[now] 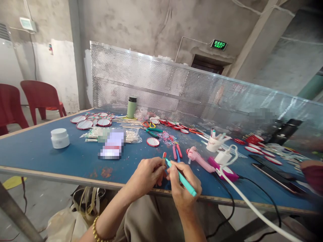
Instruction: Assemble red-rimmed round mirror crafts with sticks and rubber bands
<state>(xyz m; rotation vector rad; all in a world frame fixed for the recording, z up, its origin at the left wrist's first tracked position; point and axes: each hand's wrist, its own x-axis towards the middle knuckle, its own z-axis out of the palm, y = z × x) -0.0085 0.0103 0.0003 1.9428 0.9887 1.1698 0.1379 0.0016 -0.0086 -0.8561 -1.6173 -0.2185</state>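
Note:
Near the table's front edge, my left hand (150,171) pinches a small wooden stick (164,158) upright; its rounded tip is red. My right hand (185,183) is closed around a turquoise marker pen (186,183), whose tip is at the stick, just below the red part. Whether the tip touches it I cannot tell. The lower part of the stick is hidden by my fingers. Just beyond my hands lie pliers with red and pink handles (176,152) and a round red-rimmed disc (152,142).
Left are a white jar (60,138), a phone (112,144) and a green bottle (131,107). To the right lie a pink glue gun (200,160), a magenta power strip (224,169) with cables and a cup of pens (213,144). A perforated metal screen (151,80) stands behind. A sleeve (314,174) shows far right.

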